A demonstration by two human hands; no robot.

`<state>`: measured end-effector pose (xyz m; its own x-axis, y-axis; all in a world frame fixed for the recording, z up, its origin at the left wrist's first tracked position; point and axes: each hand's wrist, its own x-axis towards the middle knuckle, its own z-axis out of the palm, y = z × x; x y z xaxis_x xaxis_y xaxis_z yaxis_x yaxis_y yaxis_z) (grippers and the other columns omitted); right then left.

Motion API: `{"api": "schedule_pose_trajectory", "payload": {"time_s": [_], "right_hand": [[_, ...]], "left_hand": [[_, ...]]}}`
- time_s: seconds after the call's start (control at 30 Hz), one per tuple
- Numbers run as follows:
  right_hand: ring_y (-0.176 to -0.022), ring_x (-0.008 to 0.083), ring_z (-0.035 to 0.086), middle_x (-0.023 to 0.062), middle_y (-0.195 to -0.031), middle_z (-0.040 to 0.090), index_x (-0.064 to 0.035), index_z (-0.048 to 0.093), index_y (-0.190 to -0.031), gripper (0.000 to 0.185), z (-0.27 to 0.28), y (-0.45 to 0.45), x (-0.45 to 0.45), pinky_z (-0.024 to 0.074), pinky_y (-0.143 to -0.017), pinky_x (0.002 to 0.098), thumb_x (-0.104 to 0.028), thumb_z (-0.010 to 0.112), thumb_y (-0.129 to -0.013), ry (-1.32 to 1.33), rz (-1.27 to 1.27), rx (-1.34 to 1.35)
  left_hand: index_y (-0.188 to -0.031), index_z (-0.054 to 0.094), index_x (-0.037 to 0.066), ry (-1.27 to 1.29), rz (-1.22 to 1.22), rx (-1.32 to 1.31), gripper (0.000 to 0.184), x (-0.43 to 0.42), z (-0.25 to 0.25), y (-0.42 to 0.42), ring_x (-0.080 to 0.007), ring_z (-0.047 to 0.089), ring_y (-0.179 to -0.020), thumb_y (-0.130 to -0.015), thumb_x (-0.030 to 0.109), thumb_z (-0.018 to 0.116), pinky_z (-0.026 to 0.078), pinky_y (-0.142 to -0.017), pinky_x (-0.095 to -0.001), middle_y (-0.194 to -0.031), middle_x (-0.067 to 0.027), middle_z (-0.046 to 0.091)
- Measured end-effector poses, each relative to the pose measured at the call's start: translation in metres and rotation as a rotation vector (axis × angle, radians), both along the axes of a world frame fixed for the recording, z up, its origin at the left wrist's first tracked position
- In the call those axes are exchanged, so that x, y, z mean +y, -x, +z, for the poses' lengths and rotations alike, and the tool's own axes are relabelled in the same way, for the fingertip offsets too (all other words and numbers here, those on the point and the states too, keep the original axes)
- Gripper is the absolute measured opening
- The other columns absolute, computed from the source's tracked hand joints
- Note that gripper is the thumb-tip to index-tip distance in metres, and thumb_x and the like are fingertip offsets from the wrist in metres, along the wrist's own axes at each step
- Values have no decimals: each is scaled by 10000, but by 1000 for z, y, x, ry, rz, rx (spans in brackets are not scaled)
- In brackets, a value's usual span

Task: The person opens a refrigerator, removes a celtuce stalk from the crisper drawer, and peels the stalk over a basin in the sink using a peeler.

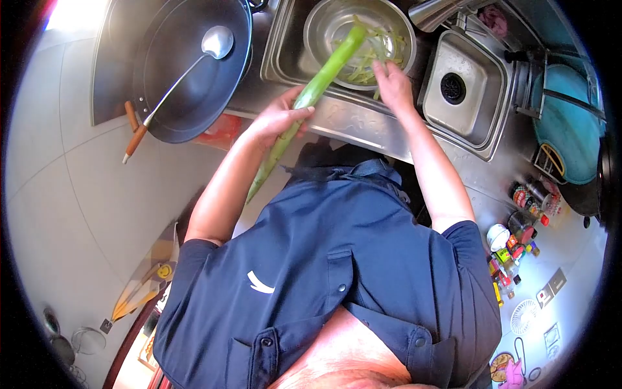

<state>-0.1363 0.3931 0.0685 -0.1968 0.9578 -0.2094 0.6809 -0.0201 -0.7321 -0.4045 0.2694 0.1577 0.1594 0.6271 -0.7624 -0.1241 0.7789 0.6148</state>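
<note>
A long green stalk [317, 84] slants across the view, its upper end over a round metal bowl [313, 40] that sits in the left sink basin. My left hand [282, 117] is wrapped round the stalk's middle, near the counter's front edge. Thin green peelings [392, 44] lie in the bowl. My right hand [393, 84] is closed at the bowl's near right rim, beside the stalk's upper end. What its fingers hold is too small and blurred to make out.
At the upper left, a dark wok [175, 78] holds a metal ladle [217, 43]. A second sink basin [476, 120] with a black drain is on the right. Beyond it are a teal basin [567, 129] and several seasoning bottles [508, 253].
</note>
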Motion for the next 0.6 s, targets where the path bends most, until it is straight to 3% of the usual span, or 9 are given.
{"api": "schedule_pose_trajectory", "payload": {"time_s": [0.07,0.13,0.17,0.27,0.4,0.47,0.6], "right_hand": [[-870,401,717,238,-925,720,-55,649,-1169,569,25,10,-11,561,-789,490,-581,507,-1003,57,66,51],[-806,351,730,181,-865,726,-114,651,-1175,532,26,17,-25,576,-729,465,-595,501,-1003,-122,225,-59],[-809,412,712,209,-864,719,-75,648,-1143,480,49,22,-29,555,-697,503,-525,563,-1001,-48,282,-20],[-768,422,699,190,-813,713,-100,642,-1094,427,40,27,-46,541,-648,518,-511,576,-998,-230,343,36],[-762,428,696,205,-809,708,-80,649,-1062,451,33,22,-38,539,-643,515,-517,551,-1008,-216,353,7],[-862,439,698,231,-908,717,-87,633,-1134,486,14,10,-16,540,-734,548,-520,430,-1051,-90,137,-86],[-947,469,684,280,-980,711,-21,655,-1147,558,-10,-27,45,520,-850,542,-517,424,-1039,8,-165,-278]], "left_hand": [[-1486,440,66,-137,-70,65,638,1,-3,-2,-106,588,-664,-915,135,718,509,-572,-262,-941,-39,635],[-1451,476,56,-174,-81,129,597,2,3,-9,-104,584,-652,-907,116,715,493,-564,-263,-898,-31,632],[-1416,512,46,-205,-88,196,556,2,5,-12,-102,581,-640,-900,97,712,477,-556,-263,-854,-22,630],[-1447,491,39,-239,-150,255,583,1,0,-13,-91,572,-658,-912,87,717,479,-566,-255,-898,-21,622],[-1451,485,33,-240,-125,232,591,-3,3,-15,-92,572,-649,-908,66,716,472,-557,-256,-897,-19,622],[-1451,487,32,-203,-141,262,587,-7,8,-14,-95,567,-641,-911,75,713,464,-544,-261,-905,-20,619],[-1454,484,38,-166,-138,219,584,-15,4,-7,-99,569,-635,-916,81,705,462,-536,-263,-902,-22,615]]}}
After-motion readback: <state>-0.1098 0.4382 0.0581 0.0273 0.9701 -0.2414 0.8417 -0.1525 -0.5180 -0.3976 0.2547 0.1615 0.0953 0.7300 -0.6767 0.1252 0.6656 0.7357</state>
